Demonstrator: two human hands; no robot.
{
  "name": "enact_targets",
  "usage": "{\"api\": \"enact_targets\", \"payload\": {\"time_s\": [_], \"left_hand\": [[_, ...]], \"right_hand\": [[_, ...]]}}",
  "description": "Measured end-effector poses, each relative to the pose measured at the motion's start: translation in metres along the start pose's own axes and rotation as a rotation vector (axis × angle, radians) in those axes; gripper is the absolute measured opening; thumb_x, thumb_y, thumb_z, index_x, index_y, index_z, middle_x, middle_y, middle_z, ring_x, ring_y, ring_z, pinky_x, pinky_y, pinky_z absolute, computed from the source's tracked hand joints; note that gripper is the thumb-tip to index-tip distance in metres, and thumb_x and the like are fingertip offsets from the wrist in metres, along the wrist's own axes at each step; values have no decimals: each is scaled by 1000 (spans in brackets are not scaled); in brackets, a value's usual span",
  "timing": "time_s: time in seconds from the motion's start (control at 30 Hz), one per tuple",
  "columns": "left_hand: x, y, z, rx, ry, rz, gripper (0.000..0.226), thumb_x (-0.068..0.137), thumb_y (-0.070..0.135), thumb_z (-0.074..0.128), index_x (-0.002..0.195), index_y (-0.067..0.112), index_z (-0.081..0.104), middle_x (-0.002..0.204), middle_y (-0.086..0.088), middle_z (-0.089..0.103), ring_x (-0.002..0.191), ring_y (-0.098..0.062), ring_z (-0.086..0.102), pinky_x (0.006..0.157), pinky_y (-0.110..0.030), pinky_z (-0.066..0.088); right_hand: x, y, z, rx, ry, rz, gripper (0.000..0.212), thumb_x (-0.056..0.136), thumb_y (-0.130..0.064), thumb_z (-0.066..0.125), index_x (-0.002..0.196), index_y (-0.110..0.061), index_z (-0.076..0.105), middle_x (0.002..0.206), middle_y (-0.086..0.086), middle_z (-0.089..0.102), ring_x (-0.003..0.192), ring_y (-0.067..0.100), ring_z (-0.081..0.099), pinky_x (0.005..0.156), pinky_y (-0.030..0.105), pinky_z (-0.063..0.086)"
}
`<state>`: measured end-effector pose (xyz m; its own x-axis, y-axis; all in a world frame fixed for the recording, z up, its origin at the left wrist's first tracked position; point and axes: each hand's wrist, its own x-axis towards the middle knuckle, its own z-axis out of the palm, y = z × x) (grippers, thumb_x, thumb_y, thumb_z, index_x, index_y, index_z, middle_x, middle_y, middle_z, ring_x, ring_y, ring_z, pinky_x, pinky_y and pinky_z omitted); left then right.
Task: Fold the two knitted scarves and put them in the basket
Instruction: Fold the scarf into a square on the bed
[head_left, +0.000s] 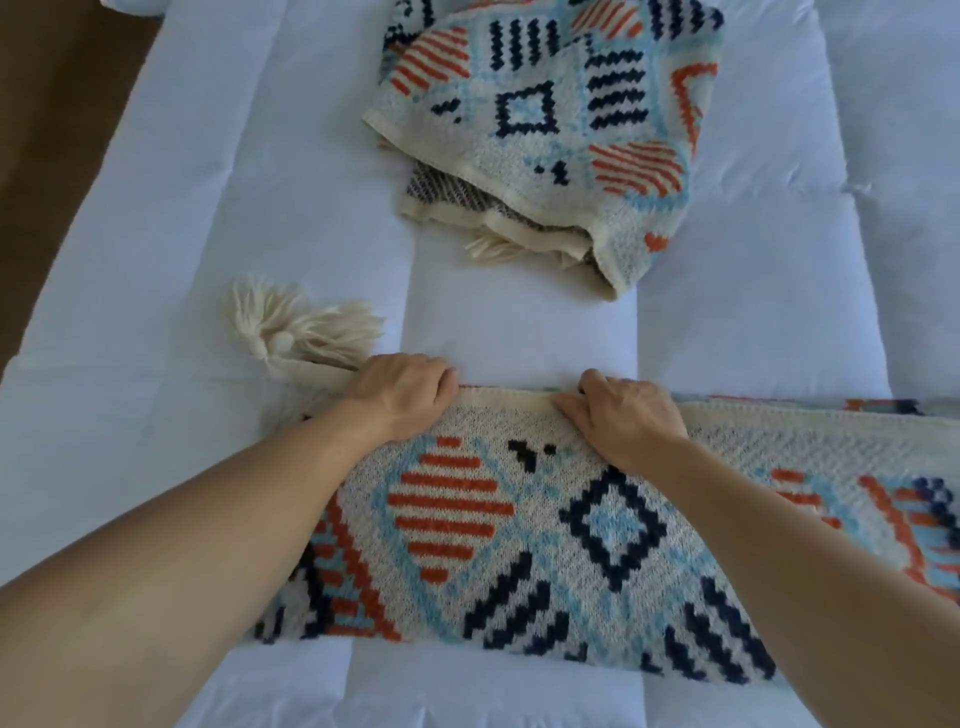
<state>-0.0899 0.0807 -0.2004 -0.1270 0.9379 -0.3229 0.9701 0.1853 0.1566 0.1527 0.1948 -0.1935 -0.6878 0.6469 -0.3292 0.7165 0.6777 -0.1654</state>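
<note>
Currently I log both forearms stretched forward and converging, palms down, over the near scarf (519, 519), which lies flat across the white quilted pad (182, 234) and runs off the right of the view. I read the left hand (400, 400) as gripping the scarf's cream far hem with fingers curled over it, just beside the cream tassels (301, 327); the right hand (623, 421) pinches the same hem a little to the right, the two hands near each other but apart. Farther back on the pad the second scarf (545, 130) sits loosely bunched, well apart from both hands.
</note>
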Motion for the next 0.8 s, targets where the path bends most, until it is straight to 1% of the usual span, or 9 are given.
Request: {"api": "enact_targets", "payload": {"time_s": [0.13, 0.23, 0.33, 0.43, 0.53, 0.6, 0.67, 0.73, 0.8], "left_hand": [[-2, -4, 14, 95, 23, -144, 55, 101, 47, 9, 95, 22, 57, 87, 1, 63, 69, -19, 54, 63, -32, 37], [3, -1, 14, 173, 63, -154, 63, 101, 46, 9, 94, 19, 65, 89, -2, 68, 74, -22, 55, 66, -34, 39], [-1, -2, 11, 215, 126, -139, 72, 99, 46, 7, 89, 14, 71, 89, -4, 69, 84, -25, 57, 78, -39, 41], [-1, 7, 8, 189, 140, -150, 65, 100, 45, 12, 94, 16, 70, 94, -2, 68, 89, -23, 56, 86, -39, 39], [7, 38, 0, 66, 195, -44, 65, 96, 50, 7, 90, 17, 62, 83, 1, 65, 76, -20, 58, 80, -37, 44], [15, 73, -1, -33, 161, 73, 60, 96, 52, 9, 92, 17, 57, 80, 2, 62, 70, -18, 58, 75, -36, 50], [25, 109, 1, -73, 121, 130, 51, 99, 49, 17, 101, 16, 56, 89, 1, 63, 75, -18, 58, 74, -37, 51], [36, 133, 6, -58, 109, 118, 46, 101, 45, 21, 107, 14, 55, 97, -3, 61, 82, -20, 55, 74, -38, 49], [40, 141, 12, -14, 124, 72, 45, 103, 42, 19, 104, 13, 54, 93, -4, 60, 78, -19, 52, 68, -36, 46]], "right_hand": [[5, 9, -2, -28, 10, 28, 51, 96, -63, 17, 87, -21, 42, 67, -6, 54, 57, 12, 51, 64, 33, 45], [5, 8, 1, -42, 73, 4, 52, 94, -66, 16, 86, -23, 45, 74, -8, 55, 69, 14, 52, 81, 36, 45], [-3, 24, -1, -25, 79, -47, 69, 88, -74, 5, 93, -25, 54, 82, -8, 58, 79, 15, 54, 91, 38, 42], [-20, 56, -6, -37, 67, -22, 82, 84, -80, 0, 109, -27, 57, 95, -8, 64, 89, 13, 58, 95, 37, 43], [-35, 74, -8, -74, 54, 18, 73, 88, -76, 11, 114, -26, 56, 100, -7, 64, 93, 14, 59, 97, 37, 42], [-36, 74, -7, -76, 35, 13, 66, 89, -71, 13, 111, -24, 55, 97, -6, 64, 92, 14, 60, 96, 37, 43], [-29, 71, -5, -66, 23, -4, 64, 89, -68, 11, 105, -23, 53, 90, -6, 63, 85, 14, 61, 91, 36, 46], [-26, 71, -2, -56, 11, -22, 61, 90, -67, 10, 100, -22, 50, 79, -6, 61, 74, 14, 60, 84, 36, 50], [-27, 76, -1, -58, 8, -37, 56, 94, -65, 13, 97, -21, 47, 72, -6, 58, 65, 14, 58, 80, 36, 51]]}}
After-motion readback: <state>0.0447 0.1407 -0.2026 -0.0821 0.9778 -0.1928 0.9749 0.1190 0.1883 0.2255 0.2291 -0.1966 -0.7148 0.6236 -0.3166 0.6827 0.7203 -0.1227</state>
